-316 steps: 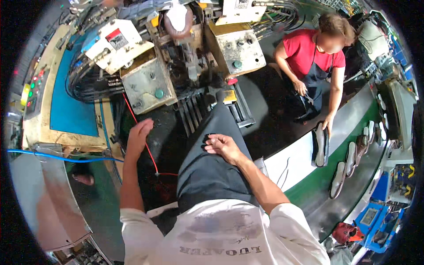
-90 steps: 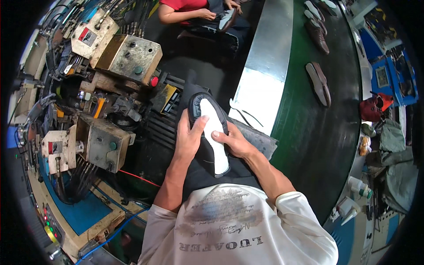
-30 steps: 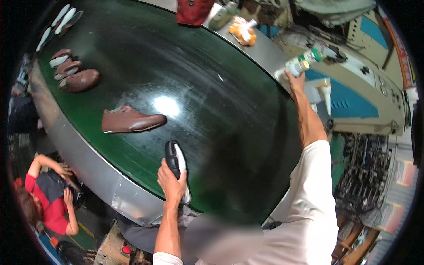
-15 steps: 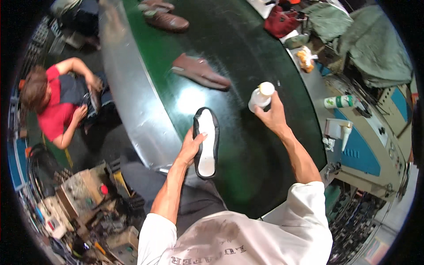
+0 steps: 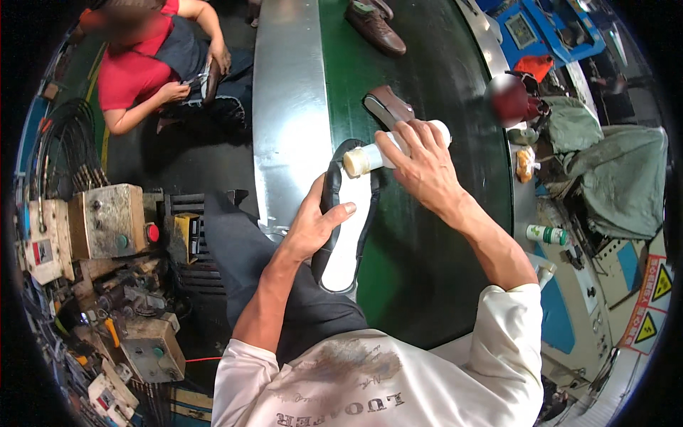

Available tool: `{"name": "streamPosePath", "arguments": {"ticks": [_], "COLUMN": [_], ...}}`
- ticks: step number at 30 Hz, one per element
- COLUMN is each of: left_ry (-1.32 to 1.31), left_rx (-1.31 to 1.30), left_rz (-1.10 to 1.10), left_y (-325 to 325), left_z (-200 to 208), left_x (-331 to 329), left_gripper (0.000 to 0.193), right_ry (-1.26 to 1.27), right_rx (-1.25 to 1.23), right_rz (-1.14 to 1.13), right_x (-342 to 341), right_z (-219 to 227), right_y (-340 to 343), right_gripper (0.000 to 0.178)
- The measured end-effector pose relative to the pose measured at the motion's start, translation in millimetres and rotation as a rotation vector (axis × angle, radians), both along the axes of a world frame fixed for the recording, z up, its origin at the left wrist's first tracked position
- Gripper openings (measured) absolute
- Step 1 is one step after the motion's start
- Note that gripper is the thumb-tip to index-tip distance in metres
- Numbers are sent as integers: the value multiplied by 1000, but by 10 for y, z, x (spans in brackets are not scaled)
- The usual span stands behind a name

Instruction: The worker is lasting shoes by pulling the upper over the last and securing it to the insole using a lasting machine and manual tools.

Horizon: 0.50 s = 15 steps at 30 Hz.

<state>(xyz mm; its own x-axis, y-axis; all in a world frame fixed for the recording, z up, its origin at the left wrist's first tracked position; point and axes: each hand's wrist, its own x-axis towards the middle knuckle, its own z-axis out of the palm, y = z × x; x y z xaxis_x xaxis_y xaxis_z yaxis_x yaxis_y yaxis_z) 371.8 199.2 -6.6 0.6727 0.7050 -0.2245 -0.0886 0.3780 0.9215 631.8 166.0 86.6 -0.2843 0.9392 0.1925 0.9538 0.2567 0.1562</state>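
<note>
My left hand (image 5: 313,220) grips a black shoe (image 5: 353,231) by its side, with the white underside turned up and the thumb lying across it. In my right hand (image 5: 430,171) is a translucent white squeeze bottle (image 5: 378,155), tipped nearly level. Its yellowish top (image 5: 357,162) is at one end of the shoe's white underside; whether it touches, I cannot tell. Just beyond the bottle, a brown shoe (image 5: 390,105) lies on the dark green belt (image 5: 427,270), partly hidden by my right hand.
Further up the belt are more brown shoes (image 5: 377,30). A metal ledge (image 5: 288,107) runs along its left side. Beyond it, a co-worker in red (image 5: 142,71) holds a shoe. Control boxes (image 5: 107,220) stand at left; machines, a green-white can (image 5: 546,235) and grey-green cloth (image 5: 619,185) at right.
My right hand has brought the bottle leftward to the shoe and tipped it over. The whole view has shifted left, showing more of the co-worker and the control boxes.
</note>
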Motion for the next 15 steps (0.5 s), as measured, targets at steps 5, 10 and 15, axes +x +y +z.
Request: {"name": "streamPosePath", "arguments": {"ticks": [5,10,15], "left_ry": [-6,-7,3], "left_rx": [14,48,67], "left_rz": [32,64,89], "left_y": [58,84,69], "left_z": [150,212,224], "left_x": [-139,-236,-304], "left_gripper": [76,77,75], "right_ry": [-71,-151,-206], "right_rx": [43,74,99], "right_rz": [47,81,111], "right_x": [-176,-330,-445], "right_z": [178,311,410], "right_y": [168,243,273], "right_gripper": [53,51,53]}}
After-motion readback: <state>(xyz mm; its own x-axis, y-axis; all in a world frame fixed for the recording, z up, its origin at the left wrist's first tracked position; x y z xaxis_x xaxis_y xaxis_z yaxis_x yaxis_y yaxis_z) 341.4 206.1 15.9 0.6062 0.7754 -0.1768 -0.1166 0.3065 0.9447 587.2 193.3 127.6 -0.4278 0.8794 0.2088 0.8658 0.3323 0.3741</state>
